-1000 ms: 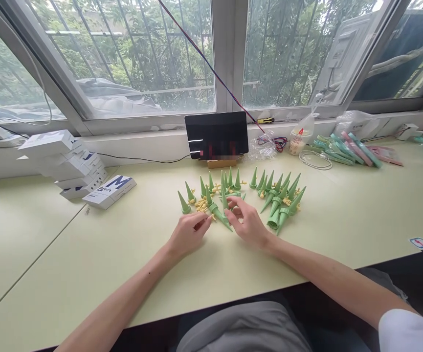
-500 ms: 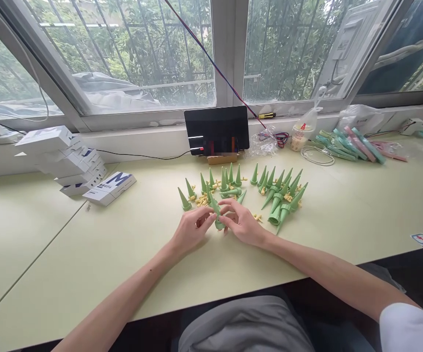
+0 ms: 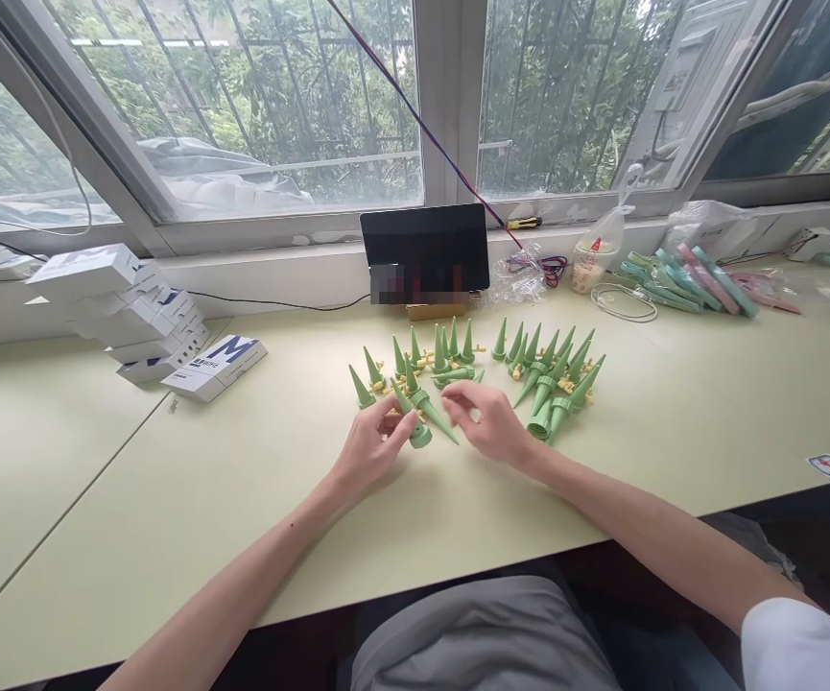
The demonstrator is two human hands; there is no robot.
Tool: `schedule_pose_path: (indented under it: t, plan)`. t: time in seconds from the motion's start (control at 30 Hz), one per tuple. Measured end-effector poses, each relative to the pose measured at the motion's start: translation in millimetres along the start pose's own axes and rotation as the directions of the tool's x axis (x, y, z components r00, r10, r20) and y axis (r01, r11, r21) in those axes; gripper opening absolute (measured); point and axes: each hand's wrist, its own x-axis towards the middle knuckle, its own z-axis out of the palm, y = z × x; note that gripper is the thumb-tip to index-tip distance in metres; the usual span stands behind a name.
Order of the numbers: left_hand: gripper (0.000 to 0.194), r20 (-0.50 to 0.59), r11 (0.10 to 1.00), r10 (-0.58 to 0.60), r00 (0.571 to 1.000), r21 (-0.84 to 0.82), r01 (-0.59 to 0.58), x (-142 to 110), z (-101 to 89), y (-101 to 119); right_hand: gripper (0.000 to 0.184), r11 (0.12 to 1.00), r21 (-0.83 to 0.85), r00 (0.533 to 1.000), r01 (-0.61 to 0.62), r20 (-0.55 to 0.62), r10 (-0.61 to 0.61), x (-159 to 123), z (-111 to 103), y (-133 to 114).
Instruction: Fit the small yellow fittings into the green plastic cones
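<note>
Head view: left hand [image 3: 373, 440] has the held green spike [image 3: 420, 434] pinched between thumb and fingers, closed about its body. Spike is just above or on the table [image 3: 299, 537], in front of the person, left of the right hand [image 3: 490, 422]; can't tell if its collar touches the surface. Right hand's fingers are curled, tips near the thumb, apart from the held spike; can't tell if something small is tucked inside.

Risks, my judgement: grip is on a smooth taper, so a light pinch could let the spike slip or roll. A lying spike [image 3: 438, 416] is just beside it, tip between the hands; a sideways knock from either hand could swing that one round. Standing spikes [image 3: 365, 386] behind the left hand could topple if the knuckles brush them. Small yellow pieces [image 3: 567, 385] among the spikes could scatter if bumped.

Held spike's orientation: long axis slants, not upright. Narrow tip points away from the person and a bit left; wide collar end is nearer the person and to the right.
</note>
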Motion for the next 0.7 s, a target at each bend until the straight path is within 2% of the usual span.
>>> schedule_pose_path:
  t: [0.07,0.17,0.27,0.33,0.43,0.53,0.7]
  plan:
    - [0.022,-0.019,1.0,-0.016,1.0,0.0,0.016,0.1,-0.3,-2.1,0.02,0.988,-0.15,0.999,0.034,-0.015,-0.036,4.5,-11.3,6.1]
    - [0.025,-0.017,1.0,-0.002,1.0,0.012,0.003,-0.7,0.4,-6.0,0.023,0.945,-0.324,0.994,0.048,0.111,-0.013,10.4,-29.4,15.8]
    - [0.029,0.036,0.997,0.047,0.998,0.058,-0.049,-2.7,1.3,-8.4,0.024,0.922,-0.385,0.975,0.034,0.217,0.055,14.5,-46.7,20.7]
    - [0.032,0.087,0.993,0.074,0.993,0.09,-0.082,-4.3,1.6,-9.0,0.023,0.936,-0.35,0.953,0.023,0.289,0.084,16.4,-57.7,21.2]
    - [0.031,0.161,0.985,0.106,0.981,0.115,-0.125,-6.3,1.5,-9.5,0.017,0.956,-0.291,0.895,-0.021,0.421,0.148,18.4,-72.6,20.7]
    - [0.032,0.209,0.976,0.137,0.968,0.137,-0.168,-7.4,1.6,-10.3,0.011,0.946,-0.321,0.845,-0.043,0.493,0.206,19.7,-82.8,20.7]
    - [0.033,0.257,0.959,0.147,0.955,0.198,-0.201,-8.5,1.6,-9.4,0.015,0.922,-0.375,0.733,-0.098,0.6,0.322,21.7,-85.1,21.0]
